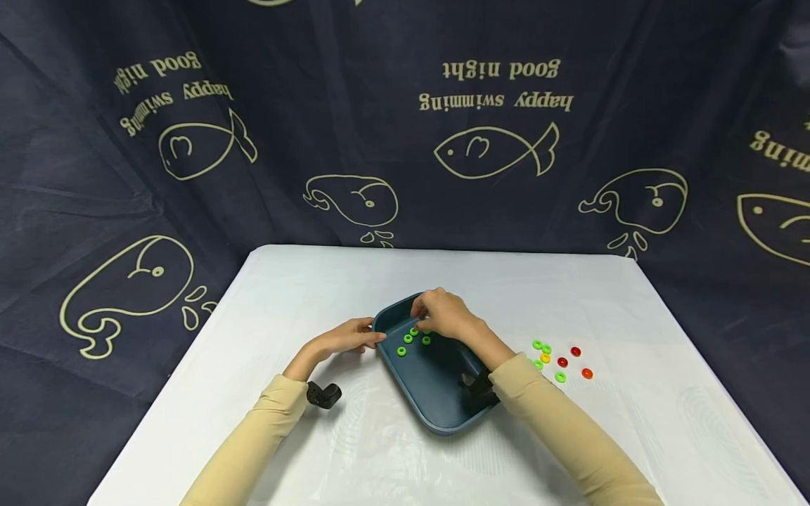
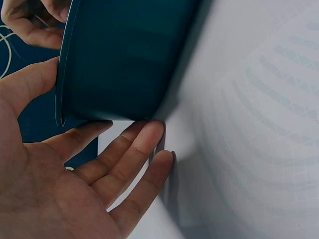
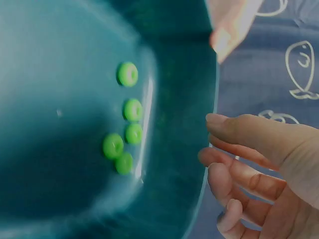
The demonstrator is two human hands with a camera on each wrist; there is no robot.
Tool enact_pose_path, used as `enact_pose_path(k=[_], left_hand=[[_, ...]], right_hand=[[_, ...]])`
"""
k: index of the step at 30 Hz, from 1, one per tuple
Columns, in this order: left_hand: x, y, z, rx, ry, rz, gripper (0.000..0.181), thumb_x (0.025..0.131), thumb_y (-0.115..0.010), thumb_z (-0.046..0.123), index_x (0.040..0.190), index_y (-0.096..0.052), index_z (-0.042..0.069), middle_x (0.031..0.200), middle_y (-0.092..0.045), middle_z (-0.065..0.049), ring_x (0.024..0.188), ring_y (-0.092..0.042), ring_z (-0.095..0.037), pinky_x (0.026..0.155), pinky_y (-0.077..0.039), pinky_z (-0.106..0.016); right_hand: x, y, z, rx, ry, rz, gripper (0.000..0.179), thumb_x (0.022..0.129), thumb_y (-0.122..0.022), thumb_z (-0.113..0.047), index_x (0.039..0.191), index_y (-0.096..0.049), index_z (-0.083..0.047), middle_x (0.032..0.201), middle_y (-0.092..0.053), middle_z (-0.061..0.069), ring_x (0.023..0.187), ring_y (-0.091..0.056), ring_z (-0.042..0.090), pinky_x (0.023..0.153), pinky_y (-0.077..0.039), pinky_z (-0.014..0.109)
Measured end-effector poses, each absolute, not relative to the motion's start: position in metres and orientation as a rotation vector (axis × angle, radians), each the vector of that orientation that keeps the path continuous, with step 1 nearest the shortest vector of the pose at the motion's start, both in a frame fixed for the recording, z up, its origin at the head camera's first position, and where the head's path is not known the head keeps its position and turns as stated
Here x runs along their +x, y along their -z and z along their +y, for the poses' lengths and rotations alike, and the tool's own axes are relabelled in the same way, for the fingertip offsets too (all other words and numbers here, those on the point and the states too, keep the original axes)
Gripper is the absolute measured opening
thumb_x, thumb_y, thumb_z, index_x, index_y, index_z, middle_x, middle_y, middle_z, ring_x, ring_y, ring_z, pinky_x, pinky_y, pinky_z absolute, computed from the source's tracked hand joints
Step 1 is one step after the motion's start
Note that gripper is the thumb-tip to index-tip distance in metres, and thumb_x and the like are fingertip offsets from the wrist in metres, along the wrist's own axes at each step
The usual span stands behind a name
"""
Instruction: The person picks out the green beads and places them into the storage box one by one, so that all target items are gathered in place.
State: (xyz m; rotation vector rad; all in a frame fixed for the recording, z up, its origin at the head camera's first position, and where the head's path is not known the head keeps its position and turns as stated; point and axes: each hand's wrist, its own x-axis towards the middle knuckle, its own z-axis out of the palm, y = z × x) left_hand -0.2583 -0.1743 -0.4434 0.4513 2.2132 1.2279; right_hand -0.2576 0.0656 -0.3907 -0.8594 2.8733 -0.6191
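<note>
A dark blue-green plastic tray (image 1: 436, 393) lies at an angle on the white table. My left hand (image 1: 344, 337) holds its far left corner, thumb at the rim and fingers against the outer wall (image 2: 124, 59). Over the far end of the tray hovers my right hand (image 1: 446, 314), its fingers loosely bent near the rim and nothing visible between them. Several small green rings (image 3: 132, 109) lie on the tray floor close to the end wall; the right hand partly covers that area in the head view.
To the right of the tray, loose rings lie on the table (image 1: 633, 436): several green rings (image 1: 560, 377), a yellow ring (image 1: 545, 358), two red rings (image 1: 562, 362) and an orange ring (image 1: 587, 374). A dark printed curtain (image 1: 405, 140) hangs behind the table's far edge.
</note>
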Motion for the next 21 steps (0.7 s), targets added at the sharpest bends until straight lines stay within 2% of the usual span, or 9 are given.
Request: enact_pose_path(k=[5, 12, 21], left_hand=[[-0.259, 0.443, -0.174, 0.432, -1.229, 2.22, 0.054, 0.094, -0.054, 0.032, 0.135, -0.043, 0.0, 0.115, -0.063, -0.015, 0.107, -0.061, -0.024, 0.091, -0.049, -0.04], [-0.259, 0.445, -0.175, 0.44, -1.217, 2.226, 0.064, 0.094, -0.053, 0.032, 0.142, -0.032, -0.005, 0.118, -0.062, -0.019, 0.109, -0.061, -0.026, 0.09, -0.05, -0.04], [-0.257, 0.444, -0.175, 0.457, -1.214, 2.231, 0.059, 0.094, -0.052, 0.032, 0.138, -0.038, -0.004, 0.117, -0.062, -0.019, 0.108, -0.061, -0.027, 0.09, -0.05, -0.04]], right_hand=[[-0.26, 0.38, 0.084, -0.82, 0.632, 2.91, 0.021, 0.08, -0.075, -0.02, 0.098, -0.072, -0.011, 0.096, -0.071, 0.005, 0.091, -0.065, 0.021, 0.077, -0.053, 0.038], [-0.261, 0.373, 0.115, -0.742, 0.669, 2.965, 0.022, 0.079, -0.075, -0.019, 0.099, -0.072, -0.01, 0.095, -0.072, 0.006, 0.093, -0.065, 0.025, 0.077, -0.052, 0.043], [-0.26, 0.372, 0.157, -0.595, 0.673, 3.019, 0.022, 0.078, -0.075, -0.018, 0.098, -0.073, -0.009, 0.094, -0.072, 0.009, 0.088, -0.065, 0.027, 0.068, -0.051, 0.039]])
